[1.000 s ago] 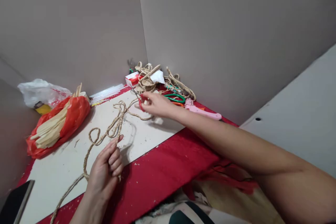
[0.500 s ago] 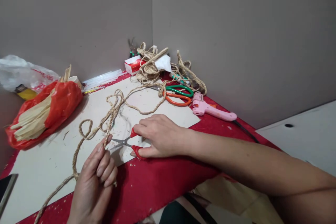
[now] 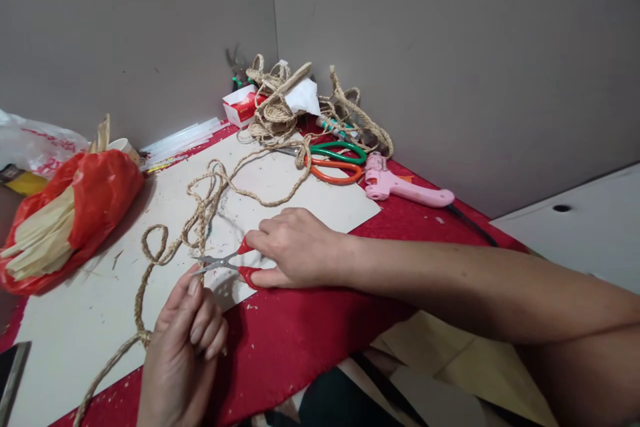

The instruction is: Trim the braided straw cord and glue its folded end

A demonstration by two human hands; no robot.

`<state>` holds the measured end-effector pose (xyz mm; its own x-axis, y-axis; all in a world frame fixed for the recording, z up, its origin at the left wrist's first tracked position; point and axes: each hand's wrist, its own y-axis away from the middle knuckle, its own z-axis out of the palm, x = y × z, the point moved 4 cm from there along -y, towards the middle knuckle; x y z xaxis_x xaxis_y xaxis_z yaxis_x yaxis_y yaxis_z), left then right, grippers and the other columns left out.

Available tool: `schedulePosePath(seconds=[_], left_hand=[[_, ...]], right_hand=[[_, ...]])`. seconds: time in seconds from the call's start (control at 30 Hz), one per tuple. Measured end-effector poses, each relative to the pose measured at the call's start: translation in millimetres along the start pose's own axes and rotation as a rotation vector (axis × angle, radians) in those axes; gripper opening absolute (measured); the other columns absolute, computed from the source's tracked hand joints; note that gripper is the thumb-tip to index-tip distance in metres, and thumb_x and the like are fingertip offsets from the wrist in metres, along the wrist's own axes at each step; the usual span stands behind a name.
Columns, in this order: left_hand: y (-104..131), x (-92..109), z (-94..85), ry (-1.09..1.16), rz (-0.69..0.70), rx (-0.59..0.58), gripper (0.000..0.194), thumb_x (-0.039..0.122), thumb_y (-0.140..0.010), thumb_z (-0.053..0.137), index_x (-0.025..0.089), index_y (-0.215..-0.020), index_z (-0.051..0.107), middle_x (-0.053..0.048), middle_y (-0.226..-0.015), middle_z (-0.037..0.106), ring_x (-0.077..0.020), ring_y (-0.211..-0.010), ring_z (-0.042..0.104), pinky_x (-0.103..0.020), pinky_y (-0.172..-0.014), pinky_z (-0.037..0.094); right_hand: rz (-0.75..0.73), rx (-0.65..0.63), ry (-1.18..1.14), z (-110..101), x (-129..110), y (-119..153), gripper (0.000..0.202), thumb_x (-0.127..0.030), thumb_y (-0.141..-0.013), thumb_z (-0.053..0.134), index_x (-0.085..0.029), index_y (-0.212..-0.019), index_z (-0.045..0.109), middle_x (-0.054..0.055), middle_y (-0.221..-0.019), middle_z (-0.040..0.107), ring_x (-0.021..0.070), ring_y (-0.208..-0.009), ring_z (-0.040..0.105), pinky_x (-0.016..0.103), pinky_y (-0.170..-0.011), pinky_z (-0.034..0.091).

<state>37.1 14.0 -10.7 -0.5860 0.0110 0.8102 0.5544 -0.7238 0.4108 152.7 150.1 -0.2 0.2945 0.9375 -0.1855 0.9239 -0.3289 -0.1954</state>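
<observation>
My left hand (image 3: 193, 327) is closed, pinching a braided straw cord (image 3: 202, 230) between thumb and fingers near the front of the white board (image 3: 80, 333). My right hand (image 3: 300, 250) has its thumb and fingers in the red handles of small scissors (image 3: 223, 262). The scissor blades are parted, one on each side of the cord just above my left fingertips. From there the cord runs back over the board in loops. Another length of cord (image 3: 107, 365) trails off the board's front left edge.
A red plastic bag (image 3: 107, 190) with pale dried husks (image 3: 43, 233) lies at left. At the back are coiled cords (image 3: 275, 117), a red-and-white box (image 3: 240, 105), orange-and-green-handled scissors (image 3: 336, 170) and a pink glue gun (image 3: 407, 188). A dark flat device (image 3: 13, 373) lies front left.
The scissors have moved left, so their open blades now straddle the cord above my left fingers. The camera view has shifted slightly.
</observation>
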Motion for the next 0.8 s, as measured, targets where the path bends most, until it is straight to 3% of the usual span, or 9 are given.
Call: schedulePosePath(seconds=[0.2, 0.8], left_hand=[[2.3, 3.1, -0.5, -0.088, 0.078, 0.042, 0.020, 0.026, -0.072, 0.079, 0.020, -0.079, 0.061, 0.012, -0.048, 0.026, -0.0051, -0.041, 0.012, -0.017, -0.035, 0.017], [0.8, -0.7, -2.7, -0.040, 0.042, -0.003, 0.015, 0.020, -0.073, 0.077, 0.021, -0.080, 0.063, 0.012, -0.049, 0.025, -0.0057, -0.042, 0.010, -0.017, -0.035, 0.017]], right_hand=[[0.008, 0.010, 0.003, -2.5, 2.5, 0.8, 0.051, -0.060, -0.088, 0.044, -0.015, -0.102, 0.064, 0.011, -0.087, 0.069, 0.0248, -0.078, 0.064, 0.031, -0.062, 0.033], [-0.038, -0.035, 0.090, -4.8, -0.1, -0.2, 0.049, -0.058, -0.090, 0.045, -0.015, -0.100, 0.066, 0.013, -0.083, 0.071, 0.0266, -0.073, 0.066, 0.032, -0.061, 0.036]])
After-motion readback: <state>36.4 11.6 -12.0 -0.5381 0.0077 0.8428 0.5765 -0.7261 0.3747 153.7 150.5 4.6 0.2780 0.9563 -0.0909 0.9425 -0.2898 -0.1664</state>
